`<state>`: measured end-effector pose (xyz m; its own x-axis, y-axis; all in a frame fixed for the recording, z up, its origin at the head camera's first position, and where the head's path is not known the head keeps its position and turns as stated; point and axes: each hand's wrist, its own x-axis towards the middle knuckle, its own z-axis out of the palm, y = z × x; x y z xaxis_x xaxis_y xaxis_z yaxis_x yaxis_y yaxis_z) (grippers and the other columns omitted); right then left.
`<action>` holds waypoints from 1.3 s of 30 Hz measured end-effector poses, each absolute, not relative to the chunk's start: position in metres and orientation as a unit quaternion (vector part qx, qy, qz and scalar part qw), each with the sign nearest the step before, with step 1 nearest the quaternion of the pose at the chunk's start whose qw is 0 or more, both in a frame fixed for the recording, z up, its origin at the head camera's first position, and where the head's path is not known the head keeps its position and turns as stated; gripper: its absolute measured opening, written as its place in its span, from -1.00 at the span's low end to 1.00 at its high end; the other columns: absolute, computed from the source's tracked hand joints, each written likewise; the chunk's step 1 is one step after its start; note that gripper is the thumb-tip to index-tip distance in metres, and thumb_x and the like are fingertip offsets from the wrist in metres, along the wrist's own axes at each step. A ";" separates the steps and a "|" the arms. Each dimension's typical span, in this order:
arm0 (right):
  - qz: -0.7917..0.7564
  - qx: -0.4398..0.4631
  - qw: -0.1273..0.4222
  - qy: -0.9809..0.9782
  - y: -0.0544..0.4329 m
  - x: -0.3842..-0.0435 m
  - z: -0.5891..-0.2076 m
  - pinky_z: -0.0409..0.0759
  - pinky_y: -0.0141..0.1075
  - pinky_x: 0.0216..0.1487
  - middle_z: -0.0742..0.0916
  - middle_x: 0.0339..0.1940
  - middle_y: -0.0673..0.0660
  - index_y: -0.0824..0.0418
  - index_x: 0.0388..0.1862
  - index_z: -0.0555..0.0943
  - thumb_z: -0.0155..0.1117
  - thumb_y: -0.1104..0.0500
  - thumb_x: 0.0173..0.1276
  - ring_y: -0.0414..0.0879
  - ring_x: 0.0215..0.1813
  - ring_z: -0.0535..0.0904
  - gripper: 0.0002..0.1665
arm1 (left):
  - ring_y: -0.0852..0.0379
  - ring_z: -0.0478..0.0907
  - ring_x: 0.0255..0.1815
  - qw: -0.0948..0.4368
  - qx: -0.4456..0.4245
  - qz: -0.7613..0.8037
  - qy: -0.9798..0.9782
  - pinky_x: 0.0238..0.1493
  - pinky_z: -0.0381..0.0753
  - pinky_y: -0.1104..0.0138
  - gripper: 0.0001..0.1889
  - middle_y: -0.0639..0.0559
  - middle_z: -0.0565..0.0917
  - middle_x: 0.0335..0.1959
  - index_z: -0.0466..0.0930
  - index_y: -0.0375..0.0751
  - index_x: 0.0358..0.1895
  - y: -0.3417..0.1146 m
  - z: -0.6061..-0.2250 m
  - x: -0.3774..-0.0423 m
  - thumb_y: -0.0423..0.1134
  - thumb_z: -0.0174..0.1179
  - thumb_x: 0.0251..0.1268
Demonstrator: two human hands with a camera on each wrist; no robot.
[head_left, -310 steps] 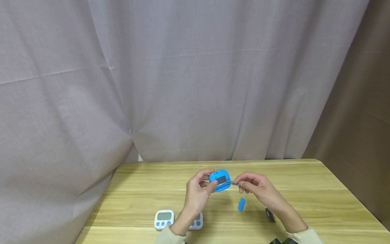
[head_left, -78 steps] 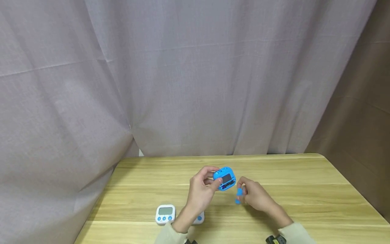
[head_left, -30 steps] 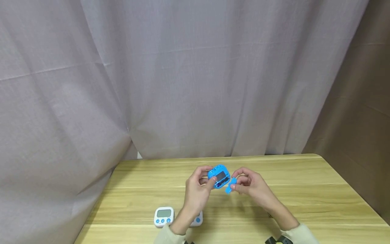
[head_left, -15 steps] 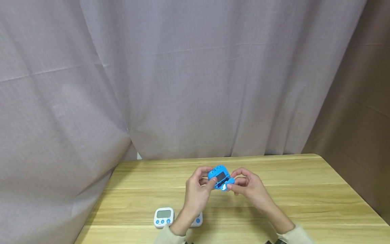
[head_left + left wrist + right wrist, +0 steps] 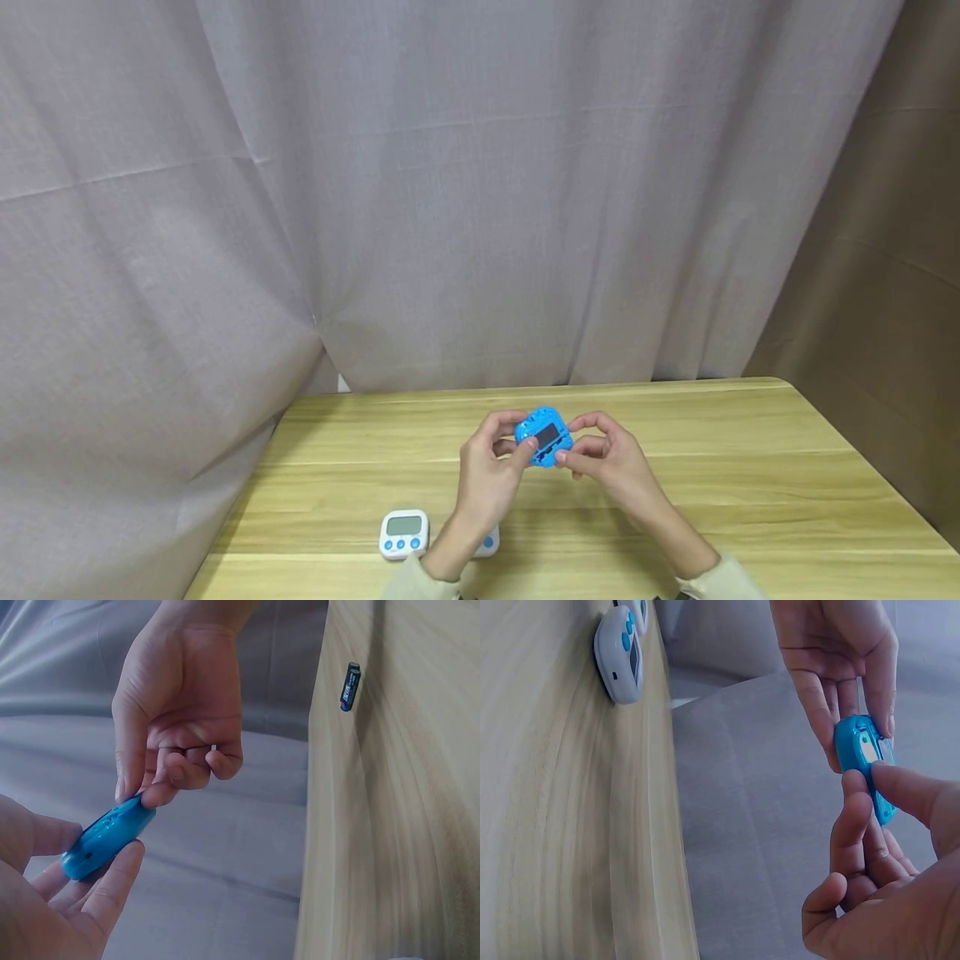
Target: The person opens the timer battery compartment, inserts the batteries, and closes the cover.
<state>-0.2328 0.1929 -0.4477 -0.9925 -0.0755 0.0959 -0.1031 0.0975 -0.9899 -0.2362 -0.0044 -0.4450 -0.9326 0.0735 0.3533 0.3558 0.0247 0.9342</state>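
A small blue digital timer (image 5: pixel 536 421) is held above the table with its back toward me. My left hand (image 5: pixel 487 475) grips its left side, thumb across the back and fingers behind. The blue battery cover (image 5: pixel 550 458) lies against the battery slot at the timer's lower right, with dark gaps still showing along it. My right hand (image 5: pixel 618 471) pinches the cover and that edge between thumb and fingers, the thumb pressing on the back. In the left wrist view the blue timer (image 5: pixel 109 840) appears edge-on between both hands; the slot's inside is hidden there.
A white timer (image 5: pixel 404 533) with blue buttons lies on the wooden table (image 5: pixel 360 467) at front left. A second white timer (image 5: pixel 489 542) is partly hidden by my left forearm. A dark battery (image 5: pixel 349 686) lies on the table. A grey curtain (image 5: pixel 480 208) hangs behind.
Earlier my right hand held a thin metal tool at the timer, then picked the blue cover off the table. It has since brought the cover left onto the timer's back, turning it flat.
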 end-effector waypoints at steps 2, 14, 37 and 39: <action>0.671 0.060 0.007 -0.739 0.193 -0.233 -0.448 0.69 -0.27 -0.20 0.78 -0.41 0.04 0.38 0.22 0.44 0.53 0.31 0.33 -0.11 -0.40 0.63 -0.41 | 0.14 0.73 -0.27 0.101 -0.151 -0.681 -0.709 -0.27 0.77 0.47 -0.70 -0.11 0.80 -0.10 0.68 -0.17 0.11 -0.004 -0.445 -0.236 -0.44 0.38 0.37; 0.679 0.068 -0.024 -0.731 0.193 -0.232 -0.449 0.64 -0.27 -0.11 0.74 -0.38 0.00 0.40 0.28 0.41 0.48 0.26 0.38 -0.11 -0.37 0.61 -0.39 | 0.16 0.73 -0.27 0.096 -0.157 -0.684 -0.706 -0.26 0.79 0.46 -0.69 -0.12 0.80 -0.09 0.69 -0.18 0.10 -0.004 -0.443 -0.234 -0.45 0.39 0.34; 0.653 0.116 -0.003 -0.749 0.190 -0.234 -0.457 0.72 -0.28 -0.07 0.77 -0.24 0.09 0.37 0.33 0.41 0.42 0.21 0.48 0.00 -0.29 0.68 -0.43 | 0.10 0.75 -0.24 0.081 -0.152 -0.694 -0.699 -0.21 0.89 0.23 -0.69 -0.18 0.77 -0.06 0.66 -0.22 0.15 -0.008 -0.439 -0.233 -0.45 0.36 0.39; 0.651 0.116 0.003 -0.750 0.190 -0.234 -0.457 0.73 -0.29 -0.09 0.77 -0.22 0.11 0.38 0.32 0.42 0.42 0.22 0.48 0.01 -0.30 0.69 -0.43 | 0.09 0.75 -0.24 0.079 -0.152 -0.696 -0.697 -0.22 0.88 0.28 -0.69 -0.19 0.76 -0.05 0.66 -0.23 0.15 -0.008 -0.439 -0.233 -0.45 0.35 0.40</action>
